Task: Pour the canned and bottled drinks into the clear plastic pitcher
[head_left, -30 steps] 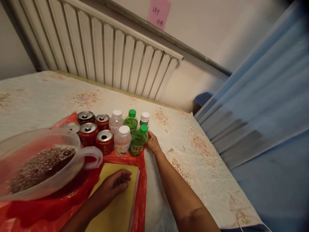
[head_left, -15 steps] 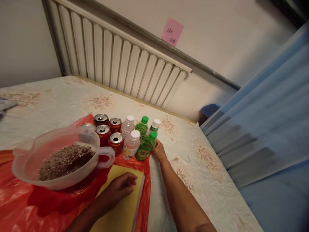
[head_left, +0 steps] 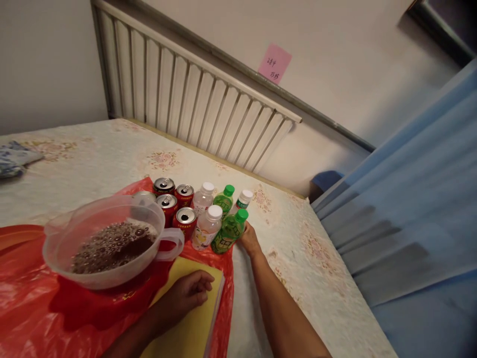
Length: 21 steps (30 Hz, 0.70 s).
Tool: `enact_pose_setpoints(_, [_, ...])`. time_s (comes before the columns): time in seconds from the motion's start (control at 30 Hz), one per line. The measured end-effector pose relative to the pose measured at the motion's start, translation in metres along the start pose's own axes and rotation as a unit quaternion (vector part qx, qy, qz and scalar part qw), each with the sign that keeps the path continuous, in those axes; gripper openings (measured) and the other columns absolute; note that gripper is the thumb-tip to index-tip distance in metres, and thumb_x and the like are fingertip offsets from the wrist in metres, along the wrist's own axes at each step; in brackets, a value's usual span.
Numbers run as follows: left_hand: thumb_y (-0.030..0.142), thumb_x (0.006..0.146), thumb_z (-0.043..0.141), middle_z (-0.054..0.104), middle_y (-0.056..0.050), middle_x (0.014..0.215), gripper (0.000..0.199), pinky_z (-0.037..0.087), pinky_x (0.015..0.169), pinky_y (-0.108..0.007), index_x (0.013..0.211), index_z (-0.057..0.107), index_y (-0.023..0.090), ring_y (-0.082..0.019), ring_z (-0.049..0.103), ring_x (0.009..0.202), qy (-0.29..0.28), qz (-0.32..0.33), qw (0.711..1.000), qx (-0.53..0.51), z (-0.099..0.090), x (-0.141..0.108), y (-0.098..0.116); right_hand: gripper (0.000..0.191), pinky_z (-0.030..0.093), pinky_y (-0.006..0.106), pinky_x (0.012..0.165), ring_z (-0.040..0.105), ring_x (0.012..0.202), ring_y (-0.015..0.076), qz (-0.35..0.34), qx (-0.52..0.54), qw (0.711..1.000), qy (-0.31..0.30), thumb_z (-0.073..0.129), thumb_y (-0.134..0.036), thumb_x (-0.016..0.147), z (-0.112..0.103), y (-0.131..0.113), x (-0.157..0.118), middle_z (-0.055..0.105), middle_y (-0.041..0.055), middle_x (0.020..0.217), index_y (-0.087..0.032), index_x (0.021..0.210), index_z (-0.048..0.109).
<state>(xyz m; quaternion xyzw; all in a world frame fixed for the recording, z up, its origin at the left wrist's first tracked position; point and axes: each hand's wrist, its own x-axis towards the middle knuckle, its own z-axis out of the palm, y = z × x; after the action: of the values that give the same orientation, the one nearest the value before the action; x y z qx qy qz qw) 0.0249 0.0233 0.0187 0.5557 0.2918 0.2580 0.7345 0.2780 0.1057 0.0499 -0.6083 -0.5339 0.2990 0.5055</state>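
My left hand [head_left: 194, 292] rests over a yellow pad [head_left: 186, 328], its fingers loosely curled with nothing seen in them. Behind the front green bottle [head_left: 229, 232] is my right hand [head_left: 249, 239], its fingertips hidden; whether it grips that bottle or the white-capped one [head_left: 243, 199] behind it does not show. A second green bottle [head_left: 224, 200] and two clear white-capped bottles, one in front [head_left: 206, 228] and one behind [head_left: 203, 199], stand alongside. Several opened cans [head_left: 185, 221] stand left of them. A translucent handled jug [head_left: 108, 243] holds dark foamy liquid.
A red plastic sheet [head_left: 30, 298] lies under the jug, cans and bottles on a floral-covered surface [head_left: 305, 278]. A patterned cloth [head_left: 17, 159] lies at far left. Behind are a radiator [head_left: 179, 89] and a pink note [head_left: 275, 63]; a blue curtain [head_left: 402, 199] hangs right.
The view has shifted slightly, so the objects appear a little further right and more of the patterned cloth shows. Both hands keep nearly the same places among the objects.
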Motion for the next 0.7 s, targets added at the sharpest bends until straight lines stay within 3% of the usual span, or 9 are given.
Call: enact_pose_setpoints(0.7, [0.041, 0.070, 0.070, 0.060, -0.004, 0.093, 0.038, 0.046, 0.078, -0.033, 0.102, 0.064, 0.020, -0.020, 0.055, 0.086, 0.005, -0.001, 1.000, 0.010, 0.0001, 0.0000, 0.0018, 0.042, 0.054, 0.034, 0.081, 0.068, 0.093, 0.0249, 0.009, -0.028, 1.000, -0.012, 0.078, -0.037, 0.062, -0.0001, -0.0031, -0.0017, 0.075, 0.0053, 0.102, -0.022, 0.099, 0.067])
